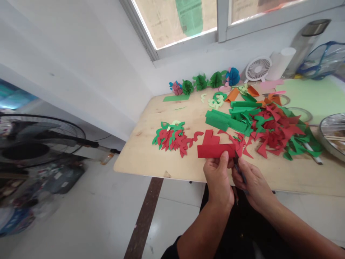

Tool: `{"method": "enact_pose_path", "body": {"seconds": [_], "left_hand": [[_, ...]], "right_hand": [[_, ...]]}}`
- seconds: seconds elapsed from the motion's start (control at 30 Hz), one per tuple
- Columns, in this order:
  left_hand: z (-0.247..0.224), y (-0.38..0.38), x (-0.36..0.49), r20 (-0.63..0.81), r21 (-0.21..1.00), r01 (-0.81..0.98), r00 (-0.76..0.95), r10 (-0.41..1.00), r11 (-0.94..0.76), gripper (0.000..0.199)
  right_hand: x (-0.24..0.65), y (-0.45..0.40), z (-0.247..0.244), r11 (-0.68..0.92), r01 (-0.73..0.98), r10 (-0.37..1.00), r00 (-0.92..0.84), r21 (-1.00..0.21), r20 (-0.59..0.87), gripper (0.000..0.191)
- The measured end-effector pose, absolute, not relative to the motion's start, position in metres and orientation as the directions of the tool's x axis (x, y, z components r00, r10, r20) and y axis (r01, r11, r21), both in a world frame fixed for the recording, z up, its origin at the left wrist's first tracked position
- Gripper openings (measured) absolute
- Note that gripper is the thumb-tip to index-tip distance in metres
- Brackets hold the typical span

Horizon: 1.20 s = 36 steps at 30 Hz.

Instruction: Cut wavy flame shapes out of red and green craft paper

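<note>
My left hand (219, 174) pinches a folded strip of red paper (212, 151) near its lower edge, thumb on top. In my right hand (252, 180) is a pair of scissors (238, 167), mostly hidden by the fingers, with the blades at the right end of the strip. Just beyond the strip lies another folded red paper piece (211, 137). To the left sits a pile of cut red and green shapes (171, 138). A larger heap of red and green scraps (280, 129) spreads out at the right.
Folded green paper (219, 119) lies mid-table. Several paper honeycomb figures (201, 82) line the wall, beside a small white fan (258, 69). A bowl (334, 135) and a marker (314, 155) are at the right. A floor fan (35, 144) stands left of the table (140, 158).
</note>
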<state>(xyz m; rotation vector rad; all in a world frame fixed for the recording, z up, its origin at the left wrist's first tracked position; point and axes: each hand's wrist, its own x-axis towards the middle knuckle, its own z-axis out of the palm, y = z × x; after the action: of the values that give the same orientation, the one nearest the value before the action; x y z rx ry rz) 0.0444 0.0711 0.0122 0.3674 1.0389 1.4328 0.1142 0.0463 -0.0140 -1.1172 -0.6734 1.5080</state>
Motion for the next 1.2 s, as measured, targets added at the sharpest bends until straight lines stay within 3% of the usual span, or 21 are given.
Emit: {"method": "enact_pose_path", "body": {"seconds": [1.2], "left_hand": [[0.01, 0.058, 0.027, -0.415, 0.746, -0.624, -0.165, 0.895, 0.231, 0.021]], "right_hand": [[0.108, 0.034, -0.02, -0.335, -0.224, 0.938, 0.009, -0.915, -0.346, 0.04]]}}
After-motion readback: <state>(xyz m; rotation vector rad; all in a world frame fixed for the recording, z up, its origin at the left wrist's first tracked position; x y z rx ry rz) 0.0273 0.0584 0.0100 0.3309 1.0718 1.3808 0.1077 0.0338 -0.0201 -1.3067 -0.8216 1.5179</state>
